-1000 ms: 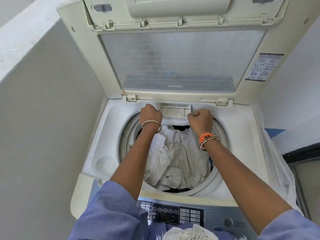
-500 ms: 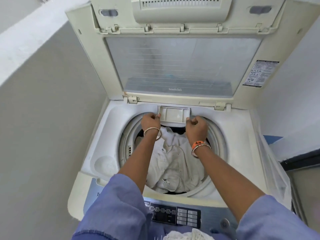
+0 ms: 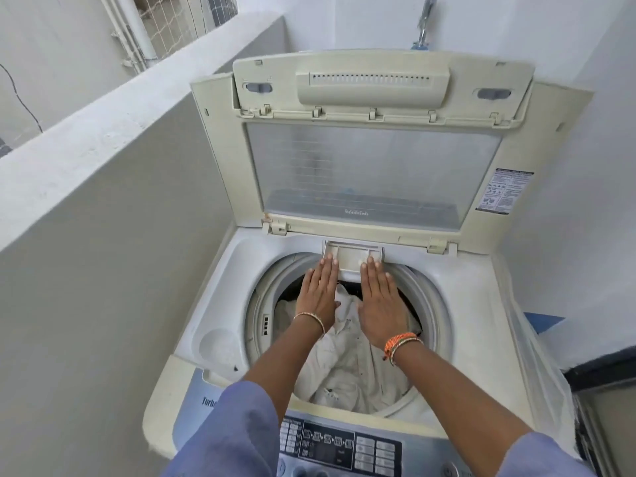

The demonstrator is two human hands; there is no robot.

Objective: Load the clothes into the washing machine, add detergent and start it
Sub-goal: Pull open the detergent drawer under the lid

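Note:
A top-loading washing machine (image 3: 220, 297) stands open, its lid (image 3: 371, 166) raised upright. White clothes (image 3: 344, 366) fill the drum. At the drum's far rim sits the small detergent drawer (image 3: 351, 254). My left hand (image 3: 318, 290) lies flat with straight fingers, its fingertips touching the drawer's left front edge. My right hand (image 3: 380, 301) is flat too, fingertips on the drawer's right front edge. Both hands hover over the clothes and hold nothing.
The control panel (image 3: 337, 445) runs along the machine's near edge. A grey half-wall (image 3: 103, 201) stands close on the left. A white wall is on the right, with a tap (image 3: 424, 25) behind the lid. A plastic sheet (image 3: 537, 356) hangs on the machine's right side.
Both hands gripped the drawer's corners with curled fingers before; now the fingers are straight and flat against its front. The drawer sits further in, and the view has pulled back.

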